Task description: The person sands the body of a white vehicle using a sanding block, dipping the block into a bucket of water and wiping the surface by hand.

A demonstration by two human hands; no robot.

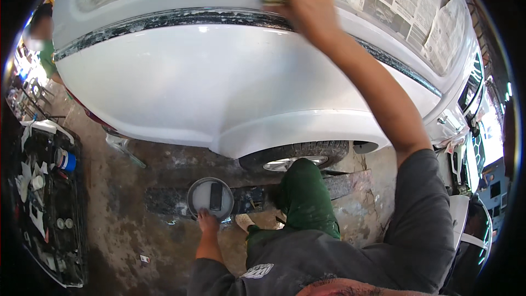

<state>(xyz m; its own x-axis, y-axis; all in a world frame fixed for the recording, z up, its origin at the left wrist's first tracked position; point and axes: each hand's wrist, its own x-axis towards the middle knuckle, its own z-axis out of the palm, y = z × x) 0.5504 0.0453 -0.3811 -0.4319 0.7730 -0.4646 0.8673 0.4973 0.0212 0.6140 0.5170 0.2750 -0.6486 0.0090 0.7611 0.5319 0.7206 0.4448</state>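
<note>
My right hand [309, 8] is closed around a small yellow-and-dark pad [275, 0], both smeared by motion. It presses the pad against the white body panel [181, 71] of a car, just above a dark, whitish-streaked trim strip [219, 17]. Low down, my left hand [207, 222] grips the near rim of a round metal basin [190, 200], fingertips over its edge. Cloudy whitish liquid fills the basin, and a dark rectangular block [216, 196] lies in it.
Printed paper [400, 5] masks the car's windows. Below the panel is a wheel [296, 156]. A dark plank [164, 200] lies under the basin. At left stands a black bin-like part [60, 230] holding a blue can [67, 160]. Another person [46, 49] is at far left.
</note>
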